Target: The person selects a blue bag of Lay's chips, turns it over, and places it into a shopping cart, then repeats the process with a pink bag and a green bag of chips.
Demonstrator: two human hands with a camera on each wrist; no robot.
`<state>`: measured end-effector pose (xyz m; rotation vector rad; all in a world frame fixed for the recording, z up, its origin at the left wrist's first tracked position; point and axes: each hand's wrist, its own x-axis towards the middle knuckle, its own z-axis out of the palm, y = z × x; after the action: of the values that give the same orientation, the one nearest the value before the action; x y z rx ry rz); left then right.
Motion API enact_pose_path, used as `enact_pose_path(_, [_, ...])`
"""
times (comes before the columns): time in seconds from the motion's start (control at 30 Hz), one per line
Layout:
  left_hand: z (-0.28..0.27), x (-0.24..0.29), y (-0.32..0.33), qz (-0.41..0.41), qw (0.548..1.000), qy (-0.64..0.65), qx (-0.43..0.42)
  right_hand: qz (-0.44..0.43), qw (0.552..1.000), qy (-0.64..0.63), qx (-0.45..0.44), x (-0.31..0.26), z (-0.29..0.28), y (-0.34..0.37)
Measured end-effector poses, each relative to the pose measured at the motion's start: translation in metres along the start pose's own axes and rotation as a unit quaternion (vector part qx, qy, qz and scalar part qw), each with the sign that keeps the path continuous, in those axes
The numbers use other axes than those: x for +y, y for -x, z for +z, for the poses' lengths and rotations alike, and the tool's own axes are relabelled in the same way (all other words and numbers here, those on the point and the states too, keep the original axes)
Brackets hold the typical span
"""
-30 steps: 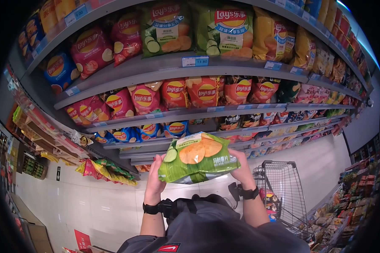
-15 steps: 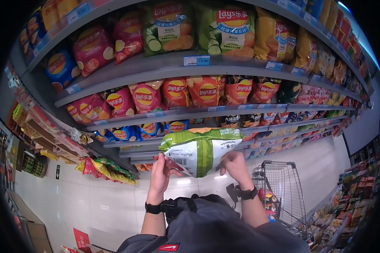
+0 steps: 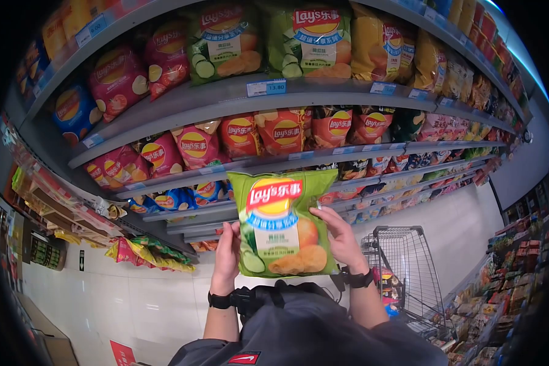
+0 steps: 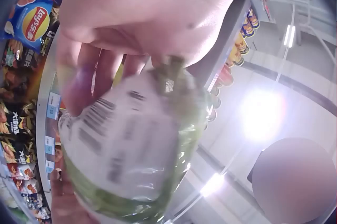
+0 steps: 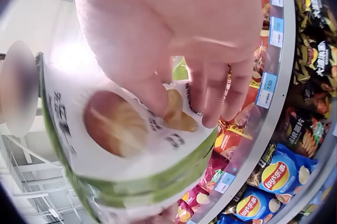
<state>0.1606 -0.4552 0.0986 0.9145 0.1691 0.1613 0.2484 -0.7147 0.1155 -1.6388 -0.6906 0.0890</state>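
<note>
In the head view a green bag of potato chips [image 3: 280, 226] is held up before the shelves, its printed front turned to the head camera. My left hand [image 3: 227, 256] grips its left edge, while my right hand [image 3: 343, 241] pinches the right edge, thumb on the front side. From the left wrist, the white back of the bag [image 4: 126, 140] with its barcode shows beneath my curled left fingers [image 4: 108, 69]. In the right wrist view, my right thumb and fingers [image 5: 213, 90] close over the bag's side; the back panel [image 5: 158, 166] has a green band.
Shelves [image 3: 183, 116] of chip bags run across the front, with price tags [image 3: 266, 88] along their edges. A wire shopping cart [image 3: 412, 268] holding some packets stands to the right. More hanging bags [image 3: 146, 253] are low at the left, above a pale tiled floor [image 3: 158, 299].
The bag has turned over: its crumpled end, then its white back, faced the head camera, and now the front does. Both hands have shifted their hold; the head view has swung slightly.
</note>
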Motion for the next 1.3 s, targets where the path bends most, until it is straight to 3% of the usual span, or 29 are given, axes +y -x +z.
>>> enact_pose_path(0.07, [-0.016,-0.01,-0.003,0.017,0.999,0.022,-0.033,0.001,0.999,-0.026,-0.019,0.007,-0.004,0.003])
enact_pose_path(0.1, [-0.022,-0.015,-0.002,0.042,0.995,-0.012,-0.088,0.0,0.998,-0.053,-0.041,0.007,-0.006,0.004])
enact_pose_path(0.2, [-0.016,-0.016,0.001,0.037,0.996,-0.003,-0.082,0.046,0.993,-0.095,-0.043,0.011,-0.01,0.008])
enact_pose_path(0.27, [-0.009,-0.012,0.003,0.062,0.987,-0.013,-0.15,0.064,0.99,-0.121,-0.039,0.016,-0.011,0.009])
enact_pose_path(0.3, [-0.004,-0.009,0.005,0.063,0.987,-0.014,-0.146,0.109,0.949,-0.293,-0.04,0.019,-0.011,0.009])
enact_pose_path(0.33, [0.003,-0.004,0.009,0.063,0.99,-0.056,-0.117,0.151,0.877,-0.454,-0.04,0.02,-0.01,0.009])
enact_pose_path(0.37, [0.006,-0.001,0.011,0.064,0.989,-0.098,-0.087,0.151,0.877,-0.455,-0.045,0.018,-0.005,0.007])
enact_pose_path(0.43, [0.002,-0.002,0.012,0.051,0.987,-0.097,-0.116,0.04,0.984,-0.168,-0.054,0.01,0.008,0.002])
enact_pose_path(0.47, [0.005,-0.004,0.014,0.058,0.987,-0.102,-0.112,0.049,0.994,-0.069,-0.063,-0.002,0.014,-0.003])
enact_pose_path(0.6, [0.007,-0.006,0.016,0.07,0.99,-0.11,-0.055,0.074,0.979,-0.189,-0.018,-0.007,0.031,-0.012])
enact_pose_path(0.83, [0.016,-0.019,0.005,0.113,0.988,-0.08,0.075,0.038,0.988,-0.152,-0.003,-0.003,0.03,-0.011])
enact_pose_path(0.93, [0.013,-0.026,-0.001,0.115,0.986,-0.114,0.047,0.098,0.952,-0.29,0.009,0.001,0.017,-0.013])
enact_pose_path(0.97, [0.015,-0.026,-0.003,0.123,0.983,-0.135,0.026,0.094,0.953,-0.289,0.016,0.002,0.01,-0.012])
enact_pose_path(1.03, [0.021,-0.028,-0.007,0.122,0.981,-0.151,0.004,0.212,0.95,-0.223,-0.052,0.005,-0.004,-0.003])
enact_pose_path(1.1, [0.024,-0.031,-0.012,0.092,0.982,-0.163,-0.009,0.194,0.953,-0.23,-0.045,0.015,-0.009,0.004])
enact_pose_path(1.17, [0.035,-0.031,-0.016,0.081,0.983,-0.162,-0.018,0.119,0.971,-0.2,-0.047,0.02,-0.012,0.008])
enact_pose_path(1.3, [0.048,-0.043,-0.026,0.075,0.978,-0.192,-0.027,0.162,0.956,-0.242,0.022,0.014,-0.019,0.009])
